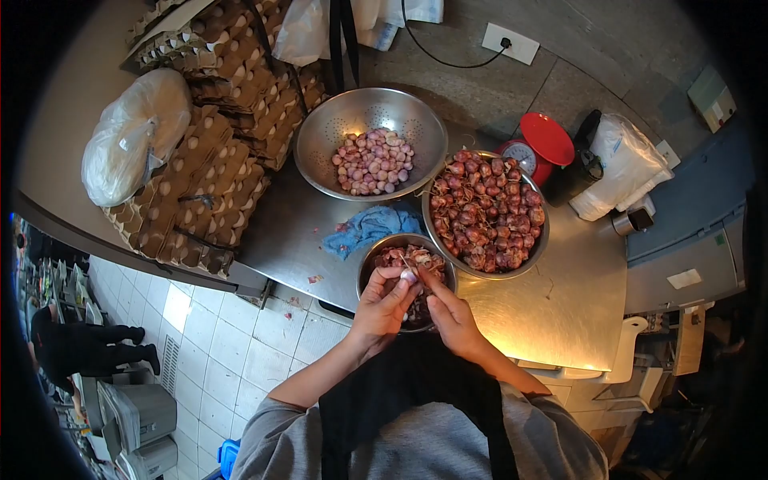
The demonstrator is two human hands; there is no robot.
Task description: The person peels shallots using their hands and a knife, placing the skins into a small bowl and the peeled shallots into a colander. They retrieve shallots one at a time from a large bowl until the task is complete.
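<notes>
My left hand (379,307) pinches a pale, peeled-looking shallot (409,276) between thumb and fingertips. Close against it, my right hand (452,314) has its fingers closed; what they grip is too small to make out. Both hands are over a steel bowl (364,276) of loose reddish skins (392,256). Beyond it to the right, a larger bowl (546,240) is heaped with unpeeled red shallots (484,210). A steel colander (320,152) at the back holds pale pink peeled shallots (374,162).
A blue cloth (372,230) lies on the steel table (560,312) beside the bowls. Egg trays (196,180) are stacked at left with a plastic bag (136,136) on top. At back right stand a red scale (546,140) and a white bag (620,164). Another person (88,344) is far left.
</notes>
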